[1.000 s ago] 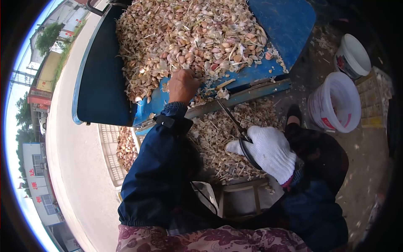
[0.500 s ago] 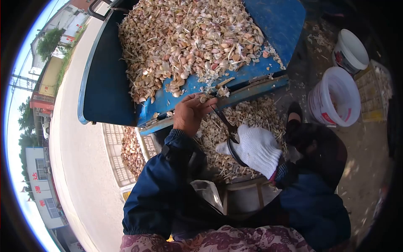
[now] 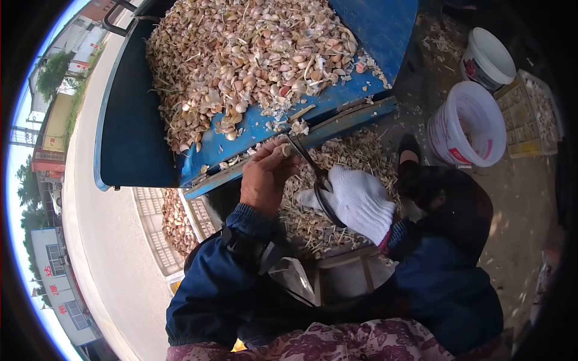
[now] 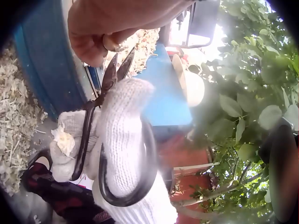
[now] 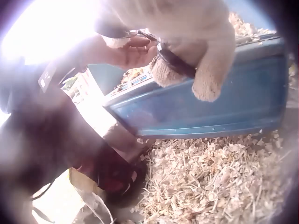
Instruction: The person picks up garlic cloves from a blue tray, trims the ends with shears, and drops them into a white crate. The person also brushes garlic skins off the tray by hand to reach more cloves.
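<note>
My bare left hand (image 3: pixel 267 178) pinches a small garlic piece (image 3: pixel 286 150) in front of the blue tray's edge (image 3: pixel 355 115). In the left wrist view that garlic (image 4: pixel 110 43) shows between thumb and finger, just above the scissor tips. My right hand (image 3: pixel 355 201), in a white knitted glove, grips dark scissors (image 3: pixel 310 161) by the handles. Their blades (image 4: pixel 111 77) stand apart in the left wrist view. The gloved thumb (image 4: pixel 122 140) passes through one handle loop. A pale scrap (image 4: pixel 64 141) lies against the gloved fingers.
Garlic cloves (image 3: pixel 253 60) are heaped on the blue tray. Cut stems and husks (image 3: pixel 325 231) lie below its edge. A white crate (image 3: pixel 158 231) holds cloves at left. Two white buckets (image 3: pixel 445 135) (image 3: pixel 475 78) and a yellowish crate (image 3: pixel 519 117) stand at right.
My left hand has drawn back from the garlic heap toward me and turned, bringing a garlic piece to the scissor tips. The right hand has shifted slightly up and left in view.
</note>
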Tool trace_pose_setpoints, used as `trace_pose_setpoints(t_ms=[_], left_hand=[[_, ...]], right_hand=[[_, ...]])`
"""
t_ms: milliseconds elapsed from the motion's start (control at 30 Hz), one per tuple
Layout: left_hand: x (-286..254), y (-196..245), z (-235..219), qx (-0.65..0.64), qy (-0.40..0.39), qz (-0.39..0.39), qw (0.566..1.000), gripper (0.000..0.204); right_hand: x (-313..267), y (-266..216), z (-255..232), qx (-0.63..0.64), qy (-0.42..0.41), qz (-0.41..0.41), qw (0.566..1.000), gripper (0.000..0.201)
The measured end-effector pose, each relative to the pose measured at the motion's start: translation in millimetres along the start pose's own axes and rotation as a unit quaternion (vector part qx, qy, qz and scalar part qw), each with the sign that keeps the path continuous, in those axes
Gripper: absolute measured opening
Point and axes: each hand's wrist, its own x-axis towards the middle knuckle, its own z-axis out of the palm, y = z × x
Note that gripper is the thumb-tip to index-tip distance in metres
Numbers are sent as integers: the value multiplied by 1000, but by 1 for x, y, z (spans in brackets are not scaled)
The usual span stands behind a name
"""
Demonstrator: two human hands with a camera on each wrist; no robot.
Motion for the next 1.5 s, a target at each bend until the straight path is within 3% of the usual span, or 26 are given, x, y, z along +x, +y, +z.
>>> trace_pose_setpoints(t_ms=[133, 200, 267, 333, 467, 800, 867, 933, 1000, 1033, 1067, 1100, 1133, 1200, 1267, 1300, 1367, 1400, 1433, 1467, 1500], left_hand=[[1, -3, -3, -35, 16, 17, 999, 20], [0, -4, -1, -51, 27, 31, 998, 19], [-1, -6, 3, -69, 38, 30, 996, 16], [-2, -6, 4, -43, 33, 30, 998, 14], [-5, -8, 9, -9, 69, 26, 997, 12], [-16, -19, 18, 6, 105, 2, 994, 7], [-15, -15, 14, 26, 22, 3, 999, 8], [-13, -13, 10, 33, 1, 2, 999, 8], [-13, -6, 2, 45, -12, 4, 999, 9], [-14, -3, 4, 56, -12, -11, 998, 9], [-16, -2, 7, 66, -12, -27, 997, 9], [-19, -4, 11, 50, -17, -21, 998, 8], [-23, -6, 10, 24, -43, -30, 998, 9], [-21, 0, 3, 34, -47, -47, 997, 9], [-3, 22, -20, 42, -46, -20, 998, 8], [11, 31, -38, 29, -46, 19, 998, 9], [38, 56, -57, 96, 17, 83, 992, 13], [43, 67, -51, 149, 95, 116, 977, 14], [58, 75, -61, 232, 123, 161, 951, 16], [73, 82, -68, 351, 162, 188, 903, 16], [93, 83, -77, 466, 188, 273, 820, 15]], right_hand=[[-5, -2, -8, 16, 5, -19, 1000, 69], [-6, -16, -29, -15, -121, 18, 992, 74], [-8, -13, -14, -60, -94, 15, 994, 74], [-8, -13, -11, -91, -12, -42, 995, 75], [-9, -9, -8, -82, -30, -34, 996, 73], [-13, 1, 15, -34, 35, -43, 998, 53], [-14, 0, 13, -35, 36, -42, 998, 52], [-13, 1, 12, 17, 5, -34, 999, 39], [-10, -1, 15, 76, -36, -20, 996, 40], [-10, 1, 16, 128, -78, 6, 989, 42], [-10, 6, 24, 277, -85, 3, 957, 42], [-10, 1, 17, 422, -140, 90, 891, 40], [-10, -7, 4, 550, -189, 175, 794, 38], [-5, -14, -7, 522, -182, 213, 805, 37], [-3, -9, -9, 623, -170, 232, 728, 43], [0, -7, -7, 634, -179, 232, 716, 46], [4, -1, 4, 626, -186, 205, 729, 47], [5, 0, 7, 617, -191, 179, 742, 47], [3, -10, -5, 595, -195, 190, 756, 49], [3, -12, -6, 595, -194, 190, 756, 49], [3, -12, -7, 555, -196, 173, 789, 50]])
